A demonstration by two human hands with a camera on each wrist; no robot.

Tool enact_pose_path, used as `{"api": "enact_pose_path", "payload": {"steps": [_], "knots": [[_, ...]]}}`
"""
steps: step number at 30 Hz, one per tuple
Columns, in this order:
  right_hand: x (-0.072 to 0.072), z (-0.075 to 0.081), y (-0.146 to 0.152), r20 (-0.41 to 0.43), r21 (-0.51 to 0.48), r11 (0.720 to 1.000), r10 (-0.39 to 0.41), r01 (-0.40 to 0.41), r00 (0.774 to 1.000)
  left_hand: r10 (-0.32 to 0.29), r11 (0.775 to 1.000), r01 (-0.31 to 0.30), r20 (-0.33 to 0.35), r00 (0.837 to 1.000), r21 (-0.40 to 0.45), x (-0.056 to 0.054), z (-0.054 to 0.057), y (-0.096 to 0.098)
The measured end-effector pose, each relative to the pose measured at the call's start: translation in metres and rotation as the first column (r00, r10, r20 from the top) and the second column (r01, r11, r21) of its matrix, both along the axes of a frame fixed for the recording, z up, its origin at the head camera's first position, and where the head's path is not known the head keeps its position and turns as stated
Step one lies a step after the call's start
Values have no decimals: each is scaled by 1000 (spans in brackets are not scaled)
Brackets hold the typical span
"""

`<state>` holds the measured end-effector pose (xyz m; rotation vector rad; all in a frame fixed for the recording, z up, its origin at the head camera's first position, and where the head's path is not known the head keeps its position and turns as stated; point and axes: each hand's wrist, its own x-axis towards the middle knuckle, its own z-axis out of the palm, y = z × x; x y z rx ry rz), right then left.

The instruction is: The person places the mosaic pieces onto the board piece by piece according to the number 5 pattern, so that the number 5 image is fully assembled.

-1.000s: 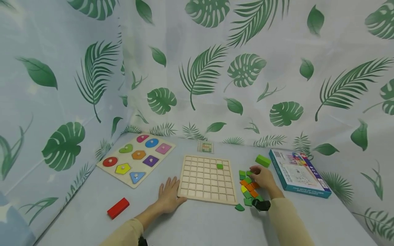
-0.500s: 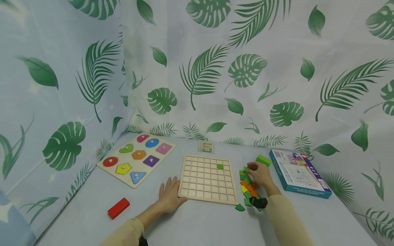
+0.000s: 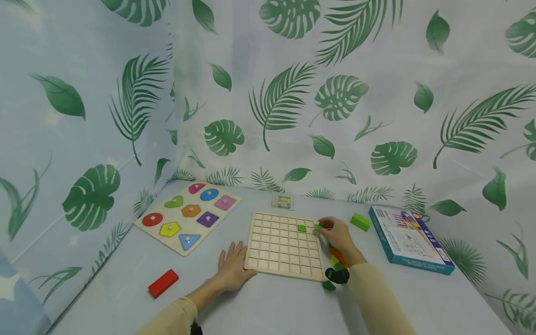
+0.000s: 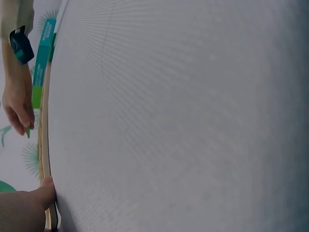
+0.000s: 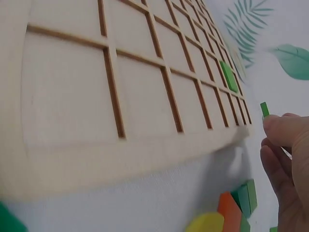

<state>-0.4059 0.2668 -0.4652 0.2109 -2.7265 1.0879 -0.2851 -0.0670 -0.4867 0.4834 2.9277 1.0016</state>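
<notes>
Two hands: we counted a left hand (image 3: 232, 272) at lower centre and a right hand (image 3: 338, 236) right of centre.
Left fingers: spread and straight, holding nothing, at the lower left corner of the grid board (image 3: 274, 253); we saw the thumb touch its edge.
Right fingers: narrow, pinching a green tile (image 3: 318, 227) between thumb and fingertip.
Held tile: we found it at the board's upper right edge; the right wrist view showed it apart from the wood.
Seated tile (image 3: 302, 228): green, lying in a compartment near the board's upper right corner.
Loose pieces (image 3: 337, 257): orange, yellow and green, right of the board, partly hidden by the right arm.
Green block (image 3: 360, 222): we noted it between the right hand and the box (image 3: 412, 239), at right.
Red block (image 3: 163, 283): lower left.
Knob puzzle (image 3: 177, 215): left, nine coloured shapes.
Pattern card (image 3: 282, 200): beyond the board, centre.
</notes>
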Motion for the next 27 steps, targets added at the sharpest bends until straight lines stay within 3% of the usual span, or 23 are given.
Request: {"api": "enact_pose_path", "payload": {"steps": [13, 27], "knots": [[-6, -3, -32, 11, -60, 997, 59, -58, 998, -5, 1000, 5, 9, 1000, 12, 1, 0, -1], [-18, -10, -59, -62, -8, 993, 119, -120, 991, -12, 1000, 12, 0, 1000, -1, 0, 1, -2]]}}
